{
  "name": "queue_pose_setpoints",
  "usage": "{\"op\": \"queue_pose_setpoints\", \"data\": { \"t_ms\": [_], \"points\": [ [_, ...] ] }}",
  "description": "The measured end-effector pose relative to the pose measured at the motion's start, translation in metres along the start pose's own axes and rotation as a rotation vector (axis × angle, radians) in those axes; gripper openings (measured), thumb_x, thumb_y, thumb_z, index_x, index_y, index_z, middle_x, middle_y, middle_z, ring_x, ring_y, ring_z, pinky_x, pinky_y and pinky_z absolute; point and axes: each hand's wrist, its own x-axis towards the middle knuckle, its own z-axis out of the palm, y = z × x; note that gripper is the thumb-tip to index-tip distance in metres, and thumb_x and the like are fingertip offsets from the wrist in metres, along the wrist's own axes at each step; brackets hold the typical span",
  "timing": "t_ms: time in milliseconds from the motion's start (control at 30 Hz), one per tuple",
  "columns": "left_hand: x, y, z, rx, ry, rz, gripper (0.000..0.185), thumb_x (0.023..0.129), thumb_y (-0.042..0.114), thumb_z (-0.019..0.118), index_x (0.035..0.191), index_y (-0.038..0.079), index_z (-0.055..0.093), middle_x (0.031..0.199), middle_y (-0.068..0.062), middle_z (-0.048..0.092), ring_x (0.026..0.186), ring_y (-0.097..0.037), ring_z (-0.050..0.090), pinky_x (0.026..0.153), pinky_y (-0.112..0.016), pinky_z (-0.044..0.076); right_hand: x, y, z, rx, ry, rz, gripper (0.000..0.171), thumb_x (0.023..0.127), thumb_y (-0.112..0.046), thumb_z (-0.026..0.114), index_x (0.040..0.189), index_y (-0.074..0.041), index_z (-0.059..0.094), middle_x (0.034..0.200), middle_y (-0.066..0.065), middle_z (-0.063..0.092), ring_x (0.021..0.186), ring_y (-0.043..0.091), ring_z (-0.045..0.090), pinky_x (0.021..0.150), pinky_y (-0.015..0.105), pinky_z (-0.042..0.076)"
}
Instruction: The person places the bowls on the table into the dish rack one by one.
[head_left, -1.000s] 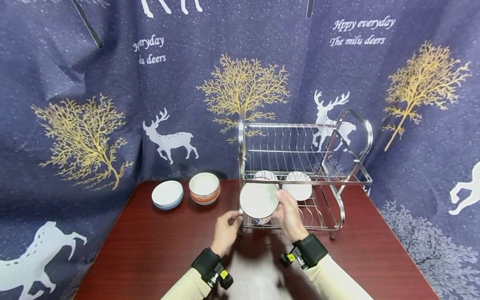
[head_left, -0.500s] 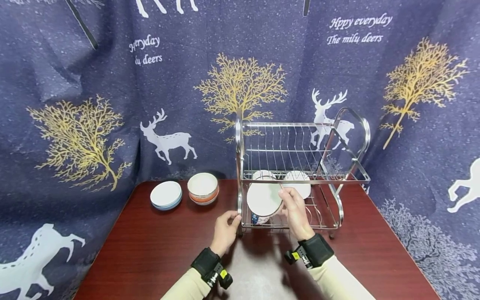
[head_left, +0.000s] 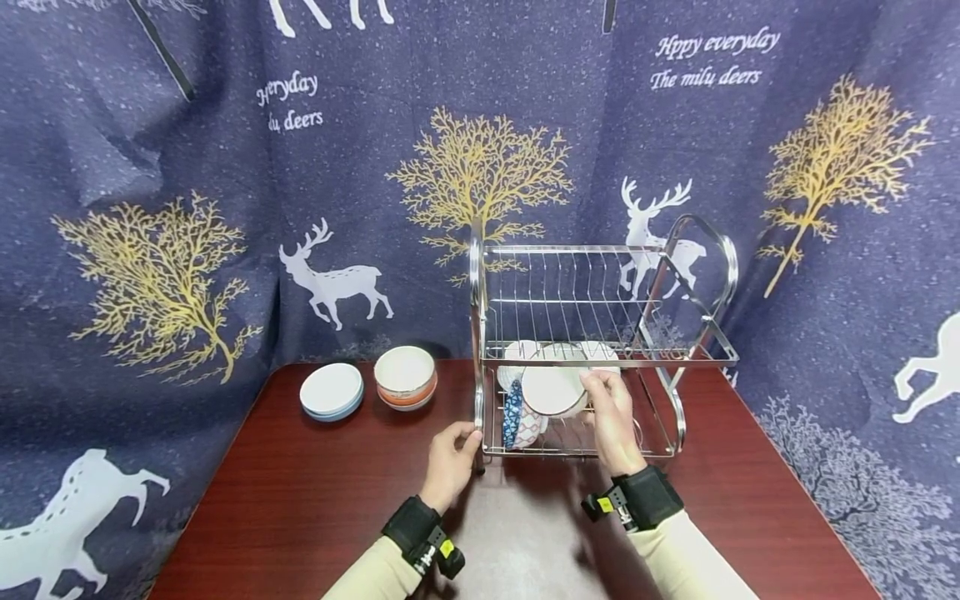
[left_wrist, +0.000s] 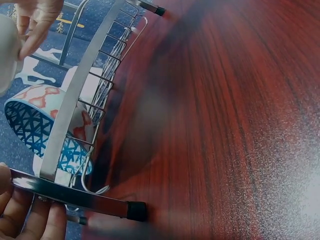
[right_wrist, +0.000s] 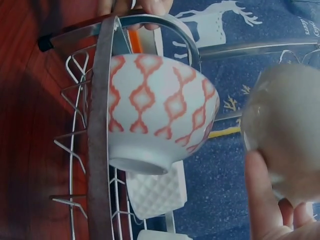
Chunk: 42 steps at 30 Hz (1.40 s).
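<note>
A stack of shallow dishes (head_left: 332, 390) and a stack of bowls (head_left: 406, 377) are standing on the worktop (head_left: 315, 500), left of the left hand (head_left: 450, 462). That hand is gripping the left side of a metal rack (head_left: 667, 363); a patterned bowl (head_left: 531, 427) is resting tilted on its lower tier, between the hands. A white bowl (head_left: 553, 392) is being pinched at its edge by the right hand (head_left: 615, 425), just left of it.

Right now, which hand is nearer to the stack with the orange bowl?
The left hand: it grips the rack at its left end, just right of the bowl stack and closer to the person. The right hand is farther right, holding a white bowl.
</note>
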Motion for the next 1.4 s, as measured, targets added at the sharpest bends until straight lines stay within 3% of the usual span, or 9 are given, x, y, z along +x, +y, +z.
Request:
{"op": "queue_pose_setpoints", "data": {
  "t_ms": [300,467,600,800,967,1200,1400],
  "points": [
    [0.0,0.0,0.001,-0.008,0.002,-0.015,0.008,0.089,0.004,0.065,0.095,0.0,0.069,0.085,-0.009,0.069,0.081,-0.022,0.065,0.073,-0.028,0.052,0.003,0.003,-0.002,-0.007,0.086,-0.032,0.028,0.095,-0.017,0.058,0.112,-0.004,0.04,0.099,0.011,0.045,0.08,0.012,0.057,0.068,0.03,0.056],
    [0.0,0.0,0.0,-0.008,-0.002,-0.01,0.008,0.089,0.004,0.065,0.095,0.0,0.069,0.085,-0.009,0.069,0.081,-0.023,0.065,0.074,-0.029,0.052,0.004,0.007,-0.006,-0.195,0.136,-0.06,0.043,0.091,-0.022,0.064,0.121,-0.001,0.04,0.094,0.009,0.043,0.077,0.013,0.05,0.062,0.021,0.049],
    [0.0,-0.001,0.0,-0.003,-0.005,0.004,0.009,0.089,0.005,0.065,0.096,0.0,0.069,0.085,-0.009,0.069,0.081,-0.024,0.066,0.074,-0.029,0.053,0.006,0.011,-0.008,-0.325,0.176,-0.133,0.05,0.087,-0.024,0.07,0.122,0.0,0.044,0.092,0.008,0.045,0.077,0.017,0.045,0.059,0.019,0.042],
    [0.001,-0.003,0.0,0.0,-0.008,0.012,0.009,0.09,0.007,0.065,0.095,0.0,0.069,0.086,-0.009,0.069,0.081,-0.023,0.066,0.074,-0.029,0.053,0.007,0.022,-0.009,-0.524,0.217,-0.24,0.054,0.08,-0.026,0.077,0.119,-0.001,0.05,0.095,0.012,0.048,0.083,0.02,0.046,0.069,0.026,0.038],
    [0.001,-0.002,0.0,-0.015,-0.012,0.004,0.009,0.09,0.007,0.065,0.094,0.001,0.069,0.085,-0.009,0.069,0.079,-0.022,0.065,0.072,-0.027,0.052,0.005,0.033,-0.008,-0.645,0.201,-0.248,0.057,0.075,-0.031,0.081,0.117,-0.003,0.053,0.094,0.013,0.047,0.088,0.025,0.044,0.072,0.033,0.034],
    [0.0,-0.003,-0.001,-0.008,-0.013,0.015,0.01,0.09,0.008,0.065,0.095,0.0,0.069,0.085,-0.009,0.069,0.08,-0.022,0.065,0.073,-0.028,0.052,0.004,0.044,-0.003,-0.729,0.13,-0.227,0.063,0.072,-0.038,0.082,0.115,-0.003,0.054,0.088,0.012,0.05,0.086,0.025,0.045,0.069,0.034,0.036],
    [0.0,-0.002,-0.001,-0.011,-0.009,0.015,0.009,0.09,0.006,0.065,0.096,0.0,0.069,0.086,-0.01,0.069,0.08,-0.023,0.066,0.073,-0.029,0.053,0.0,0.05,0.002,-0.781,0.073,-0.19,0.064,0.072,-0.044,0.081,0.115,-0.004,0.053,0.092,0.012,0.049,0.087,0.023,0.044,0.07,0.034,0.036]
  ]
}}
